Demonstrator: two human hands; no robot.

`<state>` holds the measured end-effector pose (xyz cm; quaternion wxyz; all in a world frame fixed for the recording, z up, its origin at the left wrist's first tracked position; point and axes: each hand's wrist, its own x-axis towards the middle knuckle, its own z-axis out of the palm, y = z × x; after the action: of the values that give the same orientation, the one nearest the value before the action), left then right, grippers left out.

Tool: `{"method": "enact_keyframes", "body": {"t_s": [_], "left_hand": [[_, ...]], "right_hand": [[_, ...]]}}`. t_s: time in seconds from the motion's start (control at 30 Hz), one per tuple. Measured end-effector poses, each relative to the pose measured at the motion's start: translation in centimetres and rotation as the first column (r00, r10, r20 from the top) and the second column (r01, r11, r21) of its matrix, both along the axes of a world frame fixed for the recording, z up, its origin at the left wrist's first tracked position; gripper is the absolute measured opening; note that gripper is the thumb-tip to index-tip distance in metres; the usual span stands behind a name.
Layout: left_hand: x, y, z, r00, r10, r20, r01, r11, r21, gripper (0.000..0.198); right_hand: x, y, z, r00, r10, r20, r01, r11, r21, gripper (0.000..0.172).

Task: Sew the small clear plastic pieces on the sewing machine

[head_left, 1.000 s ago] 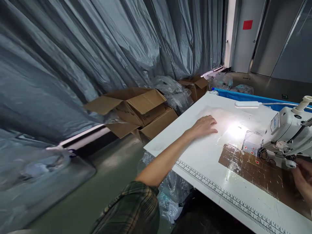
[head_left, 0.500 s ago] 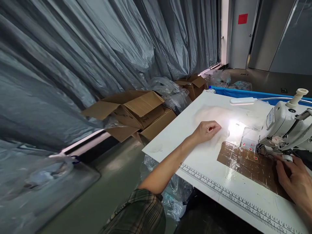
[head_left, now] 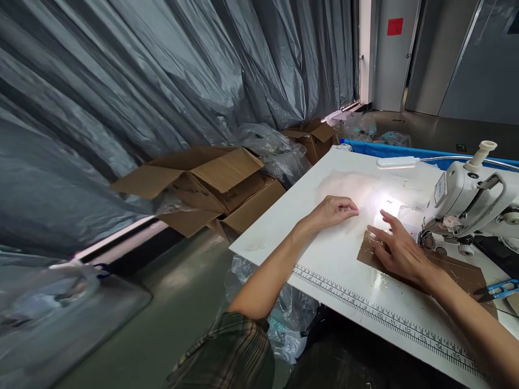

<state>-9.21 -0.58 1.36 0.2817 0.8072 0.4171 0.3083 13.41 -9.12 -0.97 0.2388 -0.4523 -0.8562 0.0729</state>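
Note:
A piece of sheer whitish fabric [head_left: 338, 183] lies on the white sewing table [head_left: 263, 237], washed out by a bright lamp glow. My left hand [head_left: 333, 212] rests at its near edge, thumb and fingertips pinched together on the thin fabric. My right hand [head_left: 399, 248] hovers over the brown taped sheet [head_left: 454, 273], fingers spread and holding nothing visible, its fingertips near the lit fabric. Right of it stands the white sewing machine [head_left: 454, 194], its needle area close to my right hand. The fabric's exact outline is lost in the glare.
Blue thread snips [head_left: 500, 290] lie at the right. A printed ruler [head_left: 381, 319] runs along the table's front edge. A white lamp [head_left: 397, 162] sits at the back. Open cardboard boxes [head_left: 227, 170] and plastic bags [head_left: 279, 156] stand left, below a grey curtain [head_left: 162, 70].
My right hand has left the machine's needle area and moved left over the brown sheet, fingers spreading. My left hand stays pinched in about the same place. The view has shifted slightly.

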Motion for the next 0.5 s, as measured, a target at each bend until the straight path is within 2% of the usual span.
{"method": "enact_keyframes", "body": {"t_s": [0.1, 0.17, 0.23, 0.3, 0.37, 0.47, 0.5], "left_hand": [[-0.6, 0.6, -0.1, 0.984, 0.150, 0.091, -0.157, 0.984, 0.082, 0.017], [-1.3, 1.0, -0.2, 0.936, 0.296, 0.189, -0.333, 0.921, 0.204, 0.019], [-2.0, 1.4, -0.4, 0.899, 0.368, 0.236, -0.430, 0.841, 0.328, 0.023], [-2.2, 1.6, -0.6, 0.918, 0.364, 0.159, -0.396, 0.815, 0.423, 0.023], [-1.9, 1.5, -0.9, 0.939, 0.343, 0.001, -0.302, 0.828, 0.472, 0.023], [-0.6, 0.8, -1.0, 0.925, 0.351, -0.146, -0.230, 0.822, 0.521, 0.033], [0.0, 0.4, -0.9, 0.920, 0.356, -0.164, -0.223, 0.818, 0.530, 0.029]], "right_hand": [[-2.2, 2.7, 0.2, 0.994, -0.046, 0.098, 0.058, 0.992, -0.116, 0.031], [-2.4, 2.8, 0.1, 0.993, -0.050, 0.107, 0.065, 0.988, -0.140, 0.030], [-1.6, 1.6, 0.0, 0.998, -0.022, 0.065, 0.029, 0.993, -0.119, 0.032], [0.0, -0.4, 0.2, 1.000, 0.012, -0.022, -0.014, 0.998, -0.065, 0.031], [1.8, -2.7, 0.7, 0.990, 0.028, -0.139, -0.033, 0.999, -0.032, 0.027], [4.2, -5.5, 1.8, 0.957, -0.040, -0.286, 0.018, 0.997, -0.079, 0.028], [4.7, -6.1, 2.0, 0.946, -0.079, -0.314, 0.052, 0.994, -0.091, 0.031]]}}
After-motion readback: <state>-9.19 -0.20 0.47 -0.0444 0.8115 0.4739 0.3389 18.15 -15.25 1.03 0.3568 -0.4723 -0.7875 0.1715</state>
